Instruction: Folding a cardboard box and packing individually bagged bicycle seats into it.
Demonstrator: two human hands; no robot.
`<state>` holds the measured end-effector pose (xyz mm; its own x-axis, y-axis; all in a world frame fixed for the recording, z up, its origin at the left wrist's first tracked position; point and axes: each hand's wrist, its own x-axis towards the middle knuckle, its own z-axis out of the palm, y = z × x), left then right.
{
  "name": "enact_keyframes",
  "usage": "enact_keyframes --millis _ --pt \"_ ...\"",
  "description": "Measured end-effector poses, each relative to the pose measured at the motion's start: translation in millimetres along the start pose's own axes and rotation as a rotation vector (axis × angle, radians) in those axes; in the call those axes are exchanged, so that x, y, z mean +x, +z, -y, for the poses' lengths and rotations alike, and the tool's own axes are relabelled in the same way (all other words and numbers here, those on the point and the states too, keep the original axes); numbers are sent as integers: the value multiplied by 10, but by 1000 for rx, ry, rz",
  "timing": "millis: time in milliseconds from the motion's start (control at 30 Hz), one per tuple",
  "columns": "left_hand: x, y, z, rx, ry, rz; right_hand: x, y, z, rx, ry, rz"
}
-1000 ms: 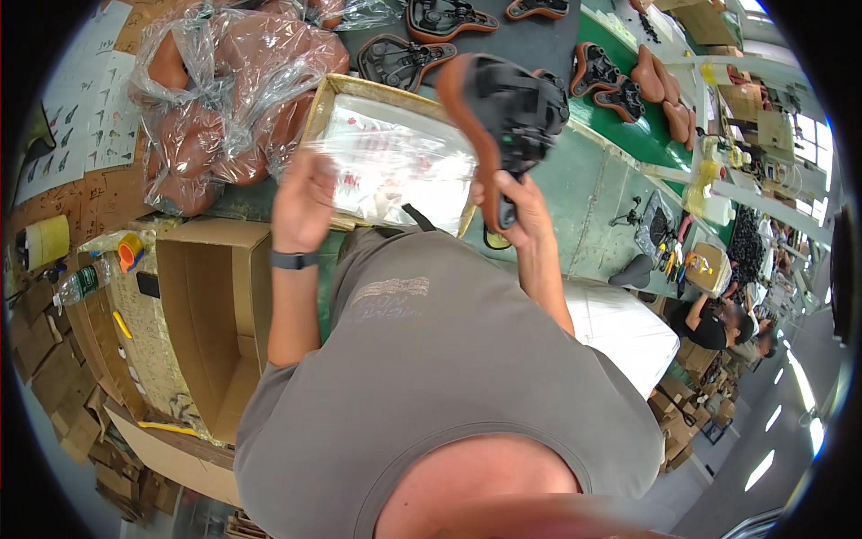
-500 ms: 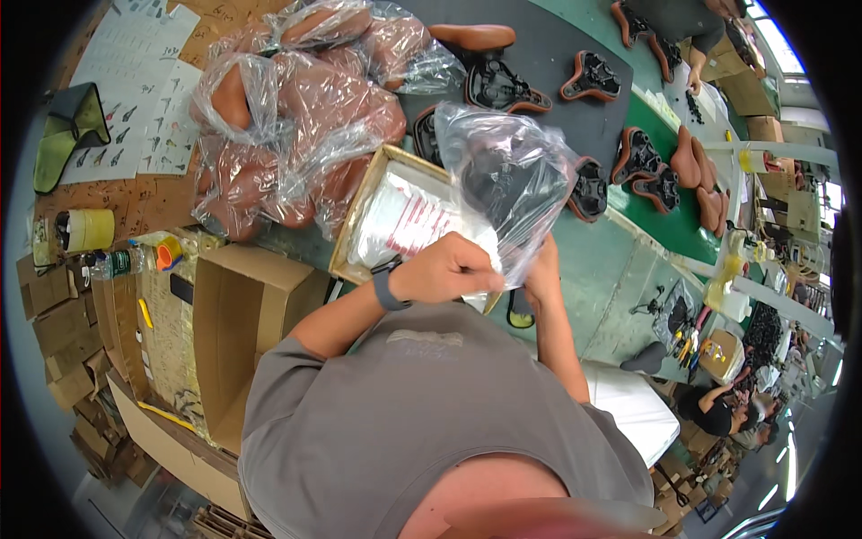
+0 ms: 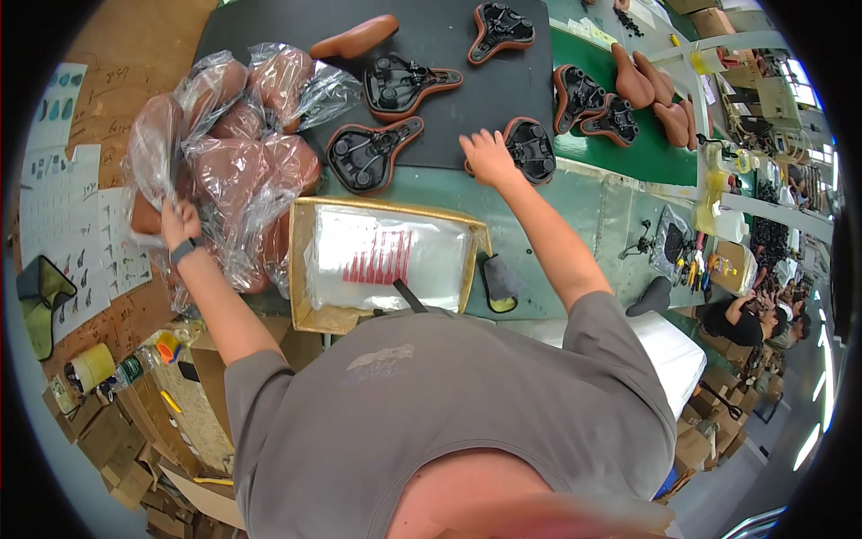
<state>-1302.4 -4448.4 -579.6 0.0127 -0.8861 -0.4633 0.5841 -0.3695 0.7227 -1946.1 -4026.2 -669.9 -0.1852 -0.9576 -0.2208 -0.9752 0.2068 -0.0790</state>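
Note:
At the left, my left hand (image 3: 182, 225) is closed on the gathered plastic of a bagged brown bicycle saddle (image 3: 154, 144), at the edge of a heap of bagged saddles (image 3: 238, 175). My right arm stretches forward to the far side. Its hand (image 3: 491, 162) has the fingers apart over the narrow nose of an unwrapped saddle (image 3: 532, 148), which lies with its black underside up; whether the palm presses on it cannot be made out. Close by lie two more upturned saddles (image 3: 370, 157) (image 3: 404, 87) on the black mat (image 3: 269, 27).
Before my chest stands an open carton (image 3: 301, 310) holding clear plastic bags (image 3: 377, 260). A dark pad (image 3: 499, 283) lies beside it. More saddles (image 3: 582, 97) rest on the green surface at right. Tools (image 3: 691, 256) lie farther right. Cardboard boxes (image 3: 117, 440) fill the lower left.
The bagged saddle held before my chest has gone to the heap at left with my left hand. My right hand has left the bag and reached out to an upturned saddle. The view has shifted.

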Motion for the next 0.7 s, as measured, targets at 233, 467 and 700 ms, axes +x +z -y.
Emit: enact_keyframes --millis 233,467,700 --pt "-1083 -213 1352 560 430 -397 -526 671 -531 -204 -2 58" --pt "-3449 659 3051 1227 673 609 -2325 -565 -225 659 668 -471" --pt "-3940 624 4962 1825 341 1383 -3871 1694 743 522 1016 -105"
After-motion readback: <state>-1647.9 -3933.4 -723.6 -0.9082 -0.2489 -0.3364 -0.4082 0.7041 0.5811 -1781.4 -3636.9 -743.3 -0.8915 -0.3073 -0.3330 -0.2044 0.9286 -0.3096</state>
